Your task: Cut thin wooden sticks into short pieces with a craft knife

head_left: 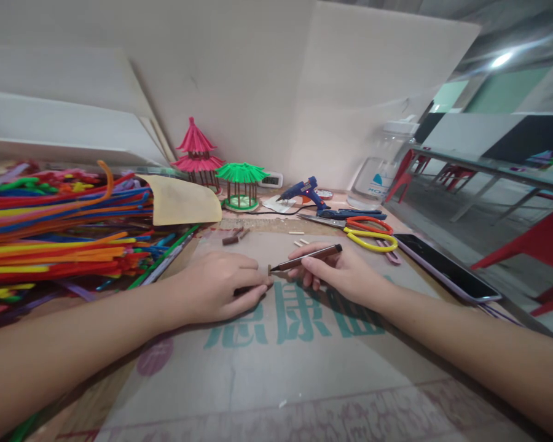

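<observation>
In the head view — the only one there is — the right hand grips a slim brown marker with a black tip between thumb and fingers, over a pale sheet printed with green characters. The marker's long axis runs slantwise across the view: its tip points left and a little toward the person, its blunt end right and slightly away. The tip meets, or nearly meets, a short, thin brown stick at the fingertips of the left hand, which is drawn in narrow and seems to pinch the stick's near end. That stick's axis runs up the picture; whether it stands or lies cannot be told. As for progress, a few small dark-brown pieces lie beyond the left hand, apparently coloured already, while several short cream-white sticks beyond the right hand are still pale — seemingly the uncoloured remainder.
</observation>
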The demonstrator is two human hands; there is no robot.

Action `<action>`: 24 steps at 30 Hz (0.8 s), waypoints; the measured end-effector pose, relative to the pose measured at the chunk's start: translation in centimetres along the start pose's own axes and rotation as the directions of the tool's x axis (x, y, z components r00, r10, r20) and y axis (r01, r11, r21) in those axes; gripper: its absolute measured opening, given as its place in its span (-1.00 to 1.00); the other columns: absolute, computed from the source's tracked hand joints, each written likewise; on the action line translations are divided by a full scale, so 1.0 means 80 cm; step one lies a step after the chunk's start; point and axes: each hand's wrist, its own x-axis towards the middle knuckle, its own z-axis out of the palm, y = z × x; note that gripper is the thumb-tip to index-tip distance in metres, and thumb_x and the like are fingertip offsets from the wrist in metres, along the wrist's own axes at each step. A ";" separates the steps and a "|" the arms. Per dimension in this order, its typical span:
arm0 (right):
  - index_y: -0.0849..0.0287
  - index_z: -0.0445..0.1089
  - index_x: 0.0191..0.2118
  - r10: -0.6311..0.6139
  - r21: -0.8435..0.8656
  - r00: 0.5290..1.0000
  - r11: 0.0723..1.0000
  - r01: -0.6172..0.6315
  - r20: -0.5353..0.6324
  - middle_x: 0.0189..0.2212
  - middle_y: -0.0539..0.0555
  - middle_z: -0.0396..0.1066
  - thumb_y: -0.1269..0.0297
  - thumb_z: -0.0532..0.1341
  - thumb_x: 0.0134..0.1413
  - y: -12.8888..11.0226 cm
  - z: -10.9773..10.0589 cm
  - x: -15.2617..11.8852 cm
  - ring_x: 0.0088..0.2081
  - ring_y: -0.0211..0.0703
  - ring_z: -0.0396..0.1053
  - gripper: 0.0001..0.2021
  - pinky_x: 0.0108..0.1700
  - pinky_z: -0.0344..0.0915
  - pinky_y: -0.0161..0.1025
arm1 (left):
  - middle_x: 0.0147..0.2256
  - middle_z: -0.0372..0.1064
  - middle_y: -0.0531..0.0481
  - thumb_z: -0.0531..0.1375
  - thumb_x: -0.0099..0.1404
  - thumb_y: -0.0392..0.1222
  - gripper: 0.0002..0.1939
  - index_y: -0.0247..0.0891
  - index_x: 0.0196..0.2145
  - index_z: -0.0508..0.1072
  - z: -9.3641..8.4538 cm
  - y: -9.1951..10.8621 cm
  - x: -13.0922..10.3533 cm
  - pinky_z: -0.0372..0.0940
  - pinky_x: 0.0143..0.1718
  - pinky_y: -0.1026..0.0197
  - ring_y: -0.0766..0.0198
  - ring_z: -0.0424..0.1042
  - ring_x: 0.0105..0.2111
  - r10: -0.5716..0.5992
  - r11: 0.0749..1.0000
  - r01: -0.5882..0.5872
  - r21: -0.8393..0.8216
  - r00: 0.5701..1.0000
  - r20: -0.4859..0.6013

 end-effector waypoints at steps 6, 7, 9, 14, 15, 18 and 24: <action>0.20 0.48 -0.10 -0.017 -0.007 0.999 1.000 0.017 0.029 -0.32 0.12 0.62 0.16 0.24 0.24 -0.003 0.000 -0.001 -0.43 -0.26 0.44 -0.76 -0.45 0.31 -0.33 | -0.41 0.46 0.03 0.08 0.48 -0.22 -0.75 -0.21 -0.21 0.57 0.000 -0.001 -0.001 0.11 -0.42 0.22 0.31 0.40 -0.45 -0.012 1.000 0.012 -0.020 1.000 0.010; 0.20 0.48 -0.09 -0.018 -0.008 1.000 1.000 0.018 0.020 -0.31 0.12 0.62 0.15 0.24 0.24 -0.003 0.001 -0.001 -0.44 -0.26 0.44 -0.75 -0.46 0.31 -0.33 | -0.41 0.46 0.03 0.07 0.48 -0.22 -0.75 -0.21 -0.22 0.56 0.000 -0.001 -0.001 0.11 -0.43 0.23 0.31 0.40 -0.45 -0.013 1.000 0.013 -0.023 1.000 0.012; 0.20 0.47 -0.07 -0.017 -0.007 1.000 1.000 0.017 0.005 -0.31 0.12 0.62 0.14 0.24 0.23 -0.003 0.002 -0.001 -0.45 -0.26 0.43 -0.74 -0.47 0.31 -0.33 | -0.40 0.47 0.02 0.07 0.49 -0.21 -0.75 -0.21 -0.21 0.56 0.000 0.000 -0.001 0.13 -0.41 0.23 0.31 0.40 -0.44 -0.017 0.999 0.018 -0.030 1.000 0.020; 0.18 0.47 -0.06 -0.015 -0.017 1.000 1.000 0.015 0.002 -0.31 0.10 0.62 0.13 0.25 0.23 -0.001 0.002 0.000 -0.46 -0.26 0.43 -0.73 -0.47 0.32 -0.32 | -0.29 0.49 0.01 0.10 0.44 -0.16 -0.75 -0.19 -0.01 0.51 -0.001 0.001 0.002 0.23 -0.28 0.20 0.21 0.46 -0.29 -0.176 0.983 0.177 -0.040 0.984 0.032; 0.18 0.47 -0.06 -0.015 -0.016 1.000 1.000 0.015 0.006 -0.31 0.10 0.62 0.13 0.25 0.24 -0.001 0.002 0.000 -0.46 -0.26 0.43 -0.73 -0.46 0.33 -0.32 | -0.26 0.49 -0.01 0.12 0.43 -0.15 -0.72 -0.20 0.03 0.48 -0.001 0.000 0.003 0.25 -0.24 0.17 0.18 0.46 -0.25 -0.217 0.975 0.218 -0.039 0.976 0.027; 0.18 0.46 -0.06 -0.020 -0.010 1.000 1.000 0.020 0.014 -0.29 0.11 0.62 0.12 0.25 0.24 0.000 0.001 0.000 -0.45 -0.25 0.44 -0.73 -0.45 0.34 -0.30 | -0.14 0.45 -0.09 0.13 0.42 -0.13 -0.69 -0.24 0.06 0.47 0.002 -0.004 0.005 0.28 -0.10 0.09 0.11 0.43 -0.12 -0.247 0.968 0.248 -0.040 0.969 0.025; 0.18 0.46 -0.05 -0.019 -0.010 1.000 1.000 0.019 0.014 -0.29 0.11 0.62 0.11 0.25 0.25 0.000 0.000 0.000 -0.45 -0.26 0.44 -0.72 -0.45 0.34 -0.31 | -0.09 0.41 -0.08 0.11 0.45 -0.16 -0.71 -0.17 0.03 0.52 0.004 -0.008 0.006 0.27 -0.05 0.10 0.12 0.39 -0.08 -0.206 0.974 0.211 -0.082 0.977 0.063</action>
